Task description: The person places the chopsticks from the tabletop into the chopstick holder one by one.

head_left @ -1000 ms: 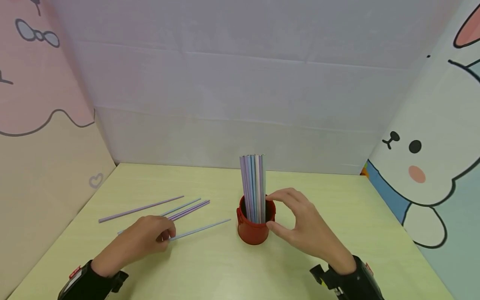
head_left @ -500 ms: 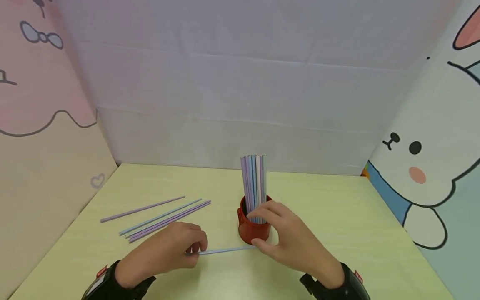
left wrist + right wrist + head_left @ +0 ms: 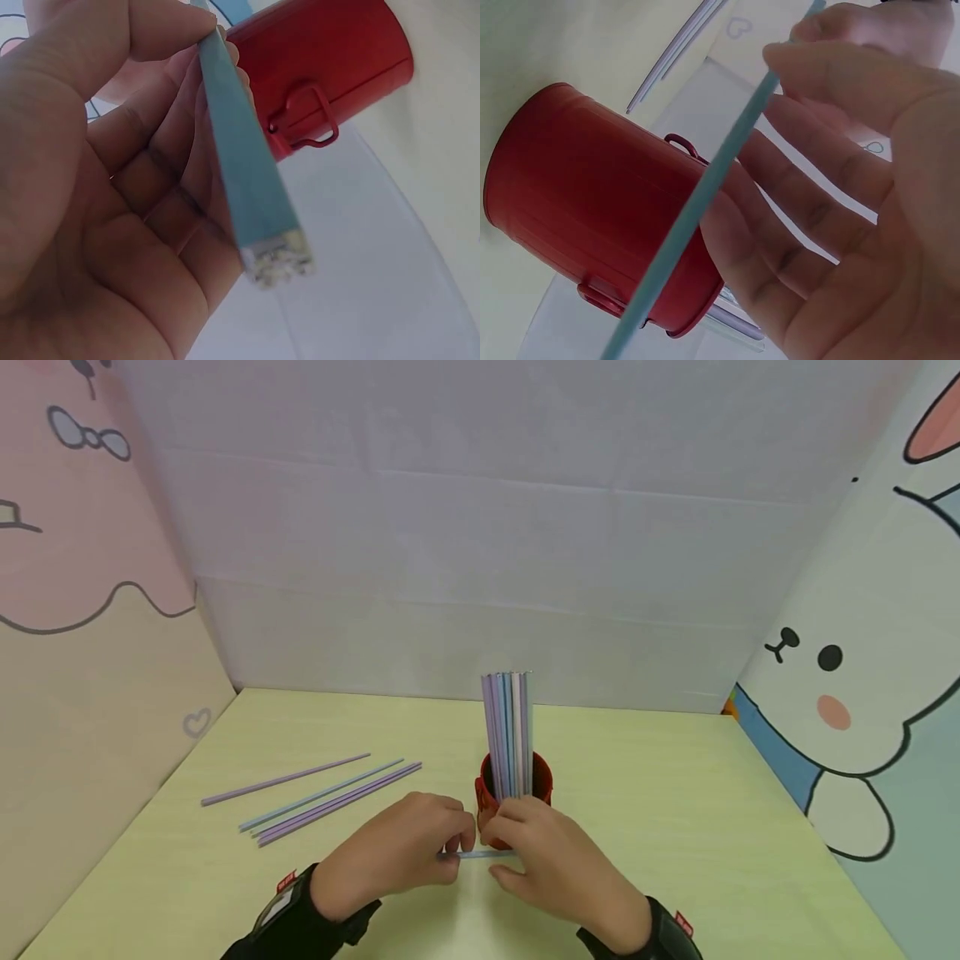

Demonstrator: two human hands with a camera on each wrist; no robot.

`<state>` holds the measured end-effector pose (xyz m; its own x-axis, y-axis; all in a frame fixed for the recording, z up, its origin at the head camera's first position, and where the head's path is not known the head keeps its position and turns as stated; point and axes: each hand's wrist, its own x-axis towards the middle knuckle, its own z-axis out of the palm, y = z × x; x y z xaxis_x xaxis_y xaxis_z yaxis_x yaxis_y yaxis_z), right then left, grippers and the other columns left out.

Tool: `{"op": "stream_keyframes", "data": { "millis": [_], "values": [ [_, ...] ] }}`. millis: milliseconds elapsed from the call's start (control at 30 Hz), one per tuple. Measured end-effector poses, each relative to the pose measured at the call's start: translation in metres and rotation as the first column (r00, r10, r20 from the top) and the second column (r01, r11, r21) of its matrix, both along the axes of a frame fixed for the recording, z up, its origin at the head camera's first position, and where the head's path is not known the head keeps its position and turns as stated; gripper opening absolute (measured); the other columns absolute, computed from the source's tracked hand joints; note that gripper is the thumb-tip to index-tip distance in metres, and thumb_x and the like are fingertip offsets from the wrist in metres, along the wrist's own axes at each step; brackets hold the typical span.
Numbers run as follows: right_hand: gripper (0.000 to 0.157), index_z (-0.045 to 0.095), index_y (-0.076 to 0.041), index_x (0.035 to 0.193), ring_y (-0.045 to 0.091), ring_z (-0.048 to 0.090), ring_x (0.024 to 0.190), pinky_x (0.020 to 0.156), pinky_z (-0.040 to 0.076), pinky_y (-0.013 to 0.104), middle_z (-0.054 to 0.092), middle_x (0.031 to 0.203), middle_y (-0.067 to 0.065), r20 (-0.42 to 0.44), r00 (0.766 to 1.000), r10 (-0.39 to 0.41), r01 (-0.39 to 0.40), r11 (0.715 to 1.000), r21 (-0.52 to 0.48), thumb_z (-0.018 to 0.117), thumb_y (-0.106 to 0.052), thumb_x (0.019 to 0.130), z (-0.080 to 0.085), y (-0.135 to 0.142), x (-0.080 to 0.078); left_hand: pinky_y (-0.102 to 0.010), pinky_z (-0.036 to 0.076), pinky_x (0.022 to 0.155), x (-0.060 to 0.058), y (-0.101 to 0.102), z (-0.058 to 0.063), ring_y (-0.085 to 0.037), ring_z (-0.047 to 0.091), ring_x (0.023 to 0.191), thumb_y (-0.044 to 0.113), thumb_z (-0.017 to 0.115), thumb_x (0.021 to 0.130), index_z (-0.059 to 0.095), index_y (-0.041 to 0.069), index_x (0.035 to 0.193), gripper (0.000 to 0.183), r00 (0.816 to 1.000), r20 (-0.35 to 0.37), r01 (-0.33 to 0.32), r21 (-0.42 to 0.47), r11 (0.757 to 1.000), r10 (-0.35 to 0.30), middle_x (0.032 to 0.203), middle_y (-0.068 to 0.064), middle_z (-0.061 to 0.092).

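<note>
My left hand (image 3: 408, 843) pinches a thin light-blue stick (image 3: 244, 161) between thumb and fingers. One end of the stick, whitish and speckled, points toward the left wrist camera. My right hand (image 3: 551, 864) is at the stick's other end, in front of the bucket. Its thumb and fingers lie on either side of the stick, with a gap between them in the head view. Behind both hands stands a small red bucket (image 3: 604, 206) with little side handles. Several purple, blue and white sticks (image 3: 506, 727) stand upright in it. My hands partly hide its lower front.
Several loose sticks, a purple one (image 3: 285, 778) and a purple and blue group (image 3: 330, 802), lie on the pale yellow table (image 3: 660, 793) at the left. A whitish back wall (image 3: 480, 543) and cartoon-printed side panels (image 3: 847, 610) surround the table.
My left hand has carried the light-blue stick rightward from the loose group to the front of the bucket. My right hand has left the bucket's rim and come down toward the stick.
</note>
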<state>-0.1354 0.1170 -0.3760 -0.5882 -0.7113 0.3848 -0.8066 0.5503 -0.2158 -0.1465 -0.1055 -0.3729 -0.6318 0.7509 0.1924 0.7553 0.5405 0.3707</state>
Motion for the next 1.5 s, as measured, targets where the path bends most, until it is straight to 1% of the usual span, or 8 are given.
{"op": "stream_keyframes", "data": {
  "millis": [433, 633, 767, 933, 1067, 1233, 1367, 1500],
  "values": [
    [0.014, 0.064, -0.018, 0.082, 0.006, 0.047, 0.071, 0.066, 0.047, 0.021, 0.054, 0.079, -0.010, 0.003, 1.000, -0.020, 0.019, 0.993, 0.115, 0.076, -0.011, 0.078, 0.000, -0.002, 0.001, -0.013, 0.040, 0.055, 0.001, 0.008, -0.001, 0.000, 0.045, 0.062, 0.004, 0.069, 0.074, 0.062, 0.020, 0.079, 0.018, 1.000, 0.016, 0.000, 0.000, 1.000, 0.000, 0.070, 0.014, 0.050],
    [0.013, 0.064, -0.018, 0.081, 0.004, 0.046, 0.068, 0.063, 0.046, 0.019, 0.053, 0.078, -0.012, 0.074, 0.997, -0.008, -0.004, 0.989, 0.150, 0.074, -0.011, 0.078, 0.007, 0.005, 0.000, -0.018, 0.045, 0.058, -0.009, -0.005, 0.000, -0.001, 0.051, 0.067, 0.034, 0.071, 0.086, 0.064, 0.025, 0.092, 0.012, 0.995, 0.038, -0.095, 0.098, 0.991, 0.091, 0.075, 0.017, 0.055],
    [0.014, 0.064, -0.021, 0.083, 0.002, 0.047, 0.069, 0.063, 0.046, 0.017, 0.054, 0.080, -0.014, 0.186, 0.981, 0.049, -0.065, 0.995, 0.081, 0.070, -0.010, 0.081, 0.021, 0.018, -0.004, -0.021, 0.049, 0.061, -0.027, -0.019, -0.002, 0.001, 0.052, 0.068, 0.046, 0.062, 0.091, 0.063, 0.026, 0.104, 0.023, 0.970, 0.001, -0.235, 0.257, 0.937, 0.243, 0.078, 0.020, 0.057],
    [0.017, 0.061, -0.025, 0.090, 0.000, 0.052, 0.070, 0.060, 0.050, 0.019, 0.055, 0.083, -0.017, 0.288, 0.944, 0.163, -0.141, 0.985, -0.097, 0.069, -0.011, 0.086, 0.043, 0.033, -0.013, -0.025, 0.054, 0.073, -0.045, -0.028, -0.016, 0.000, 0.057, 0.081, 0.045, 0.063, 0.091, 0.059, 0.025, 0.118, 0.034, 0.938, 0.096, -0.341, 0.429, 0.837, 0.333, 0.093, 0.016, 0.061],
    [0.018, 0.061, -0.019, 0.093, 0.004, 0.057, 0.069, 0.060, 0.054, 0.024, 0.060, 0.084, -0.011, 0.292, 0.929, 0.227, -0.153, 0.955, -0.254, 0.069, -0.005, 0.086, 0.063, 0.038, -0.019, -0.032, 0.052, 0.084, -0.052, -0.021, -0.031, -0.008, 0.058, 0.096, 0.050, 0.071, 0.082, 0.051, 0.025, 0.129, 0.056, 0.925, 0.231, -0.377, 0.460, 0.804, 0.301, 0.112, 0.011, 0.058],
    [0.017, 0.063, -0.013, 0.096, 0.010, 0.061, 0.073, 0.065, 0.057, 0.030, 0.063, 0.089, -0.003, 0.256, 0.959, 0.120, -0.010, 0.920, -0.393, 0.070, -0.001, 0.085, 0.078, 0.040, -0.026, -0.038, 0.047, 0.093, -0.054, -0.001, -0.045, -0.010, 0.051, 0.109, 0.055, 0.078, 0.071, 0.044, 0.025, 0.134, 0.078, 0.905, 0.343, -0.396, 0.461, 0.794, 0.252, 0.126, 0.010, 0.050],
    [0.016, 0.061, -0.004, 0.096, 0.014, 0.061, 0.075, 0.069, 0.057, 0.029, 0.062, 0.087, 0.003, 0.176, 0.984, -0.010, 0.102, 0.848, -0.521, 0.067, 0.005, 0.084, 0.085, 0.035, -0.026, -0.042, 0.044, 0.098, -0.055, 0.014, -0.055, -0.014, 0.047, 0.117, 0.055, 0.081, 0.067, 0.038, 0.023, 0.139, 0.089, 0.891, 0.405, -0.391, 0.460, 0.797, 0.203, 0.133, 0.008, 0.045],
    [0.016, 0.059, 0.004, 0.098, 0.021, 0.062, 0.077, 0.073, 0.056, 0.027, 0.061, 0.087, 0.012, 0.173, 0.983, -0.056, 0.155, 0.753, -0.639, 0.064, 0.009, 0.085, 0.082, 0.032, -0.031, -0.045, 0.043, 0.098, -0.056, 0.022, -0.062, -0.017, 0.044, 0.121, 0.052, 0.082, 0.067, 0.035, 0.019, 0.142, 0.094, 0.893, 0.418, -0.367, 0.469, 0.803, 0.165, 0.136, 0.005, 0.043]
  ]
}}
